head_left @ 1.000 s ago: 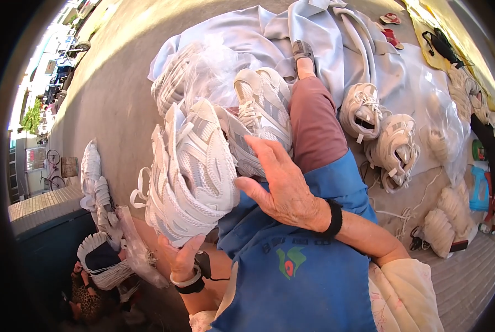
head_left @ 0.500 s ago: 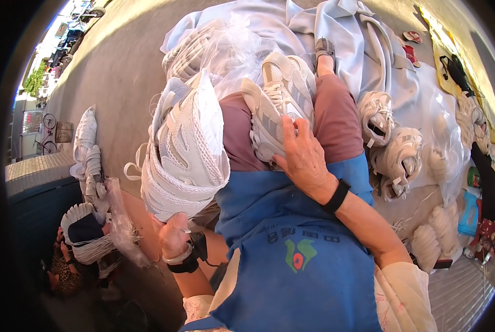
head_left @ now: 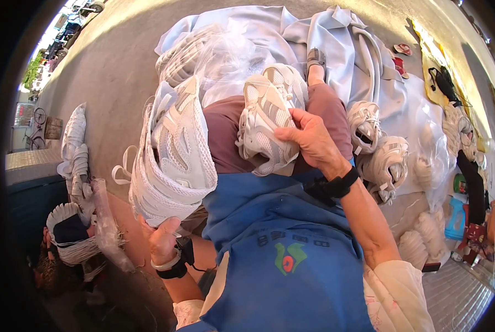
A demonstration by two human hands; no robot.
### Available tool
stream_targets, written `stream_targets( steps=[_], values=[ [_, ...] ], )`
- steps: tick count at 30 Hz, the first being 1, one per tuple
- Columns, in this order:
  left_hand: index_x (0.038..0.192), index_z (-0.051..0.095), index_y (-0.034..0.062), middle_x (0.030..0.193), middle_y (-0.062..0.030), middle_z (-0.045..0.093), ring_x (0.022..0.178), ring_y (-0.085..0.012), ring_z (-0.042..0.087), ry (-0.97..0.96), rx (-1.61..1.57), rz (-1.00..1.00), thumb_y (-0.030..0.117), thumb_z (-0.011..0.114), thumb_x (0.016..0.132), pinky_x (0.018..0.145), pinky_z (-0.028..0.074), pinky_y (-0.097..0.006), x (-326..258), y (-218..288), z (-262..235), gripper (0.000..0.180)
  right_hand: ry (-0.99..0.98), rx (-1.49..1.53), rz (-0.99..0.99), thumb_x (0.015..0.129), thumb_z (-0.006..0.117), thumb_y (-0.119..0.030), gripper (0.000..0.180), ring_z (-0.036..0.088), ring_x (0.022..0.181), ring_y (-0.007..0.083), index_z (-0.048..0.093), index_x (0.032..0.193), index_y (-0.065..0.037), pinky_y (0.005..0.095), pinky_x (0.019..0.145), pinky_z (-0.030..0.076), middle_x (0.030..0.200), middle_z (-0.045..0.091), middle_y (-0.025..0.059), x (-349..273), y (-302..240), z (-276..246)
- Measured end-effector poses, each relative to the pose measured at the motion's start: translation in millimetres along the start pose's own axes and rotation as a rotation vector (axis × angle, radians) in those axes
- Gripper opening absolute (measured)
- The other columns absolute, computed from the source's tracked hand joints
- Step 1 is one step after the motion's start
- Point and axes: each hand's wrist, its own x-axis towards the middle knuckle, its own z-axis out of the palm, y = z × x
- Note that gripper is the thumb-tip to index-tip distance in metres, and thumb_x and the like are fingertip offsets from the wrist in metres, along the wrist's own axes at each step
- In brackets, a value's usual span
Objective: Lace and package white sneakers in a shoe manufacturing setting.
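Observation:
My left hand is closed around the lower end of a nested stack of white shoe uppers, which rises upright at the left of my lap. White lace loops hang off the stack's left side. My right hand pinches the side of a laced white-and-grey shoe upper between thumb and fingers. That upper rests over my lap, and a second similar upper lies right behind it, partly covered.
More laced uppers lie on a pale cloth to the right. Behind my lap are clear plastic and another stack. At left, bundled uppers stand near a person holding a stack. A blue plastic stool is far right.
The laced upper has turned, with its toe end lower and its side facing me. My right hand has shifted from its top to grip its right edge. My left hand keeps its hold.

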Motion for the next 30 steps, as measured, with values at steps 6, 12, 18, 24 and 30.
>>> stream_targets(
  steps=[6, 12, 18, 24, 30],
  values=[
    [0.122, 0.055, -0.0025, 0.107, -0.0113, 0.065, 0.096, -0.0207, 0.062, -0.108, 0.155, 0.039, -0.001, 0.075, 0.065, 0.086, 0.048, -0.032, 3.7, 26.5, 22.3, 0.061, 0.044, 0.417, 0.017, 0.088, 0.064, -0.005, 0.036, 0.062, 0.102, 0.0158, 0.054, 0.121, 0.001, 0.0285, 0.09, 0.05, 0.115, 0.063, 0.0089, -10.6, -22.6, -31.5],
    [0.096, 0.068, -0.0029, 0.091, -0.0099, 0.07, 0.083, -0.0221, 0.065, -0.355, 0.478, -0.029, 0.003, 0.078, 0.067, 0.078, 0.049, -0.032, 20.4, 40.5, 71.6, 0.032, 0.068, 0.54, -0.07, 0.088, 0.064, -0.007, 0.033, 0.061, 0.099, 0.0141, 0.055, 0.119, 0.003, 0.0276, 0.091, 0.048, 0.112, 0.064, 0.0085, -8.3, -6.5, -30.0],
    [0.095, 0.067, -0.0019, 0.091, -0.0161, 0.069, 0.083, -0.0329, 0.065, -0.668, 0.906, 0.174, 0.006, 0.077, 0.068, 0.076, 0.048, -0.037, 53.0, 0.9, 114.0, 0.03, 0.422, -0.101, -0.199, 0.083, 0.066, -0.012, 0.031, 0.056, 0.068, 0.0085, 0.06, 0.108, 0.006, 0.0231, 0.06, 0.046, 0.083, 0.062, 0.0029, 5.9, 13.1, -40.2],
    [0.098, 0.065, -0.0032, 0.089, -0.0135, 0.067, 0.081, -0.0245, 0.063, -0.564, 0.956, -0.004, 0.01, 0.078, 0.068, 0.076, 0.047, -0.035, 62.4, 1.1, 113.2, 0.036, 0.584, -0.601, -0.287, 0.088, 0.057, -0.025, 0.04, 0.053, 0.099, 0.0447, 0.05, 0.11, 0.008, 0.0487, 0.084, 0.045, 0.101, 0.056, 0.0312, -20.0, 15.2, -22.1],
    [0.104, 0.062, -0.0045, 0.092, -0.0092, 0.067, 0.084, -0.0167, 0.061, -0.551, 0.867, -0.016, 0.014, 0.08, 0.07, 0.079, 0.047, -0.03, 77.3, -3.4, 104.0, 0.042, 0.426, -0.657, -0.189, 0.092, 0.051, -0.035, 0.049, 0.052, 0.095, 0.05, 0.048, 0.106, 0.012, 0.05, 0.084, 0.044, 0.102, 0.053, 0.0352, -15.4, 18.8, -18.5]
  ],
)
